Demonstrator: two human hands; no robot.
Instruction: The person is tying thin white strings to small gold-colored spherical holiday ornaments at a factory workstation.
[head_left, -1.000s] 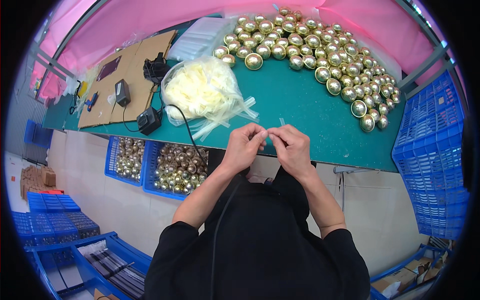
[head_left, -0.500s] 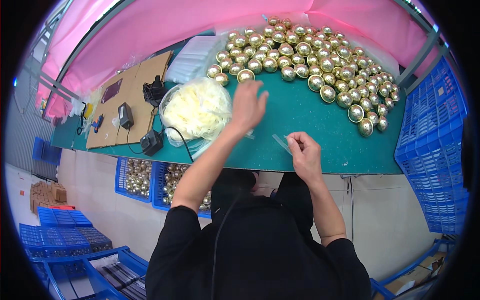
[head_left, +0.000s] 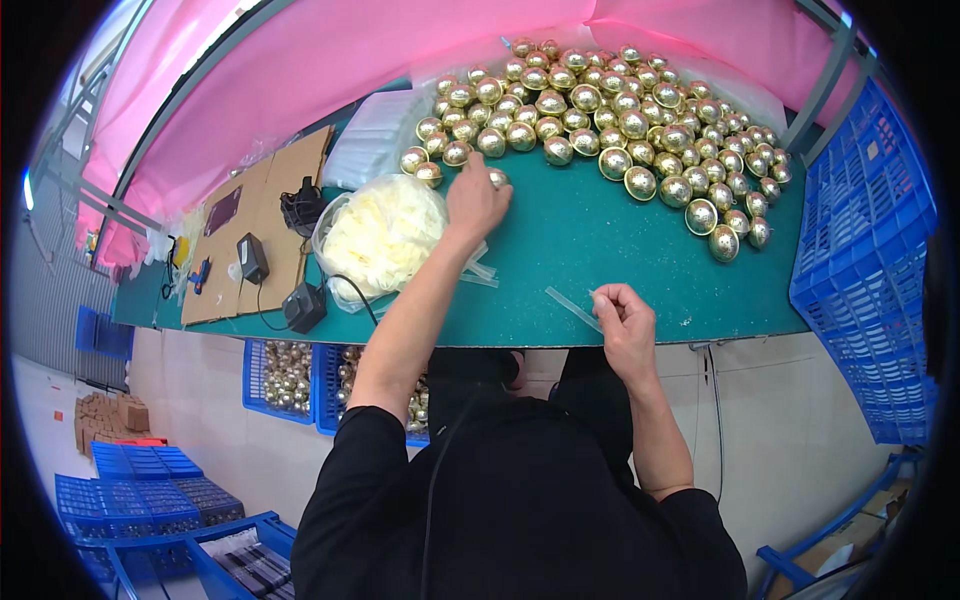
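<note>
Pinched between the thumb and fingers of my left hand [head_left: 477, 205] is a shiny gold ball [head_left: 498, 178], partly covered by the hand. It is at the near edge of a large spread of similar gold balls [head_left: 633, 124] on the green table. My right hand [head_left: 627, 325], near the table's front edge, pinches a narrow clear plastic strip [head_left: 570, 306] that points up and to the left. Beside my left forearm sits a clear bag [head_left: 385, 240] full of pale yellow strips. A few loose clear strips [head_left: 482, 274] lie between the bag and my right hand.
Left of the bag, black adapters [head_left: 304, 306] with cables rest by a cardboard sheet [head_left: 222, 275]. White foam sheets [head_left: 371, 140] lie behind. Blue crates [head_left: 862, 270] stack at the right edge; more crates [head_left: 281, 377] of balls stand below the table. Pink cloth [head_left: 420, 45] hangs behind.
My left hand has taken hold of a gold ball from the near edge of the spread and drawn it slightly back. My right hand still holds the clear strip. The view has shifted slightly.
</note>
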